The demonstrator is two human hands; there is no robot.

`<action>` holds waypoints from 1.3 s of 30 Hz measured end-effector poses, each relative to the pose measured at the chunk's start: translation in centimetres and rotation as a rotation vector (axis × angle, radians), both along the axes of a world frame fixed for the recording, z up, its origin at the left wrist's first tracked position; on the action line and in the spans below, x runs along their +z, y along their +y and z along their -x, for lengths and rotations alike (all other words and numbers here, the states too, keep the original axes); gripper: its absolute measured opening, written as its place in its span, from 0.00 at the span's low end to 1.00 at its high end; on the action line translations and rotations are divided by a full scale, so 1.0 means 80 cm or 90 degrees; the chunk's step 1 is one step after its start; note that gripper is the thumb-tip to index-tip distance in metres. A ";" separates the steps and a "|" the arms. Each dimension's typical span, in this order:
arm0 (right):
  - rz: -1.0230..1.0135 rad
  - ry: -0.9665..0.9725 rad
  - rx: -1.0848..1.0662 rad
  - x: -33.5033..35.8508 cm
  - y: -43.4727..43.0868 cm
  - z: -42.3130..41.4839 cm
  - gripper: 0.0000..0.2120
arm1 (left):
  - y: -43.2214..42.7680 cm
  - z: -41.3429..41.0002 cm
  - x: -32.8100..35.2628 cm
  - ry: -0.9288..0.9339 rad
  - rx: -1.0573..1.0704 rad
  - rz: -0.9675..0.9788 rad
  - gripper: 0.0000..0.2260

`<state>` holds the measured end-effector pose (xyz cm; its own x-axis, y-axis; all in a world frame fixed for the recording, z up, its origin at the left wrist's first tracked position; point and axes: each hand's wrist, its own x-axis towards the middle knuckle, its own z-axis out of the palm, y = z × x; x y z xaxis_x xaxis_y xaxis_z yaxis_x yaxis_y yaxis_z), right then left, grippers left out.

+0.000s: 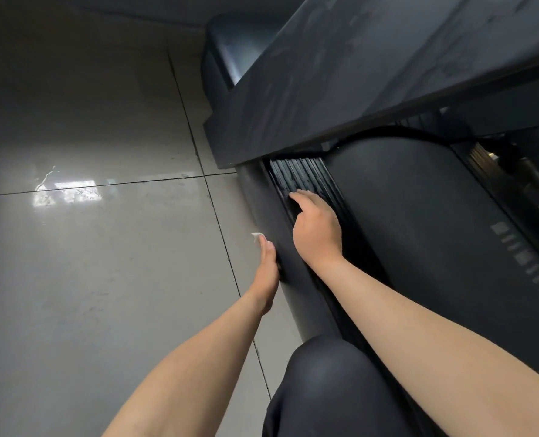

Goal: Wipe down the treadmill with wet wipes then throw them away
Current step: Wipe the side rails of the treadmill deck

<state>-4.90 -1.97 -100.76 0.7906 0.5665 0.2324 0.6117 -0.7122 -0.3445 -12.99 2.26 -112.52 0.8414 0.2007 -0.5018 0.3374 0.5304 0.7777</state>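
The dark treadmill (419,222) fills the right side, its ribbed side rail (306,173) running beside the belt. With straight fingers, my left hand (266,272) presses a white wet wipe (257,236) against the outer side of the treadmill frame; only a corner of the wipe shows above the fingertips. On top of the ribbed rail rests my right hand (317,228), fingers bent down loosely and the index finger reaching forward. Nothing can be seen in the right hand.
A thick dark sloping beam (356,77) of the treadmill crosses overhead, close above the rail's far end. Glossy grey floor tiles (104,247) spread to the left. My knee (334,392) in black trousers is at the bottom, against the frame.
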 end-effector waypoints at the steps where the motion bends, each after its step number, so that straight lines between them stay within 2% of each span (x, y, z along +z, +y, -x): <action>1: 0.000 -0.004 0.003 0.000 0.000 0.000 0.23 | 0.002 -0.001 0.002 -0.006 0.008 -0.006 0.60; 3: 0.001 -0.003 0.001 0.000 0.000 0.000 0.23 | 0.010 -0.003 0.022 -0.022 0.035 -0.019 0.59; 7: 0.000 -0.001 -0.010 0.000 0.000 0.000 0.22 | 0.043 -0.025 0.051 -0.056 0.077 -0.082 0.46; 12: -0.004 0.011 -0.017 0.003 0.002 0.001 0.22 | 0.088 -0.059 0.048 0.002 0.064 -0.083 0.51; 14: -0.004 0.016 -0.021 0.005 0.002 0.001 0.22 | 0.086 -0.062 0.037 -0.001 0.071 -0.055 0.48; 15: -0.003 0.017 -0.023 0.005 0.003 0.001 0.22 | 0.081 -0.057 0.040 -0.003 0.060 -0.051 0.44; 16: -0.003 0.016 -0.023 0.005 0.003 0.001 0.22 | 0.073 -0.052 0.048 -0.012 0.070 -0.065 0.32; 17: -0.004 0.016 -0.024 0.005 0.003 0.001 0.22 | 0.064 -0.046 0.055 -0.014 0.065 -0.105 0.14; 18: -0.004 0.017 -0.024 0.005 0.003 0.001 0.22 | 0.057 -0.042 0.057 -0.037 0.074 -0.132 0.07; 20: -0.004 0.021 -0.024 0.004 0.003 0.001 0.22 | 0.037 -0.030 0.062 -0.072 0.093 -0.163 0.11; 22: -0.008 0.028 -0.027 0.004 0.003 0.001 0.23 | 0.019 -0.020 0.059 -0.124 0.110 -0.250 0.23; 23: -0.010 0.030 -0.027 0.004 0.003 0.001 0.23 | 0.010 -0.017 0.055 -0.144 0.111 -0.291 0.25; 28: -0.016 0.034 -0.025 0.003 0.000 0.002 0.22 | -0.016 0.012 0.026 -0.178 0.024 -0.443 0.24; 30: -0.020 0.031 -0.021 0.001 0.001 0.001 0.22 | -0.024 0.025 0.011 -0.187 -0.007 -0.453 0.26; 34: -0.009 0.003 -0.013 0.000 0.003 0.001 0.21 | -0.046 0.029 0.012 -0.176 0.032 -0.336 0.29; 39: 0.003 -0.005 -0.002 0.000 0.001 0.002 0.22 | -0.021 0.019 0.011 -0.070 0.036 -0.075 0.26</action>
<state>-5.07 -1.89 -100.72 0.7904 0.5650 0.2368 0.6122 -0.7156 -0.3362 -14.50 0.55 -111.67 0.8756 0.3008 -0.3780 0.2194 0.4494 0.8660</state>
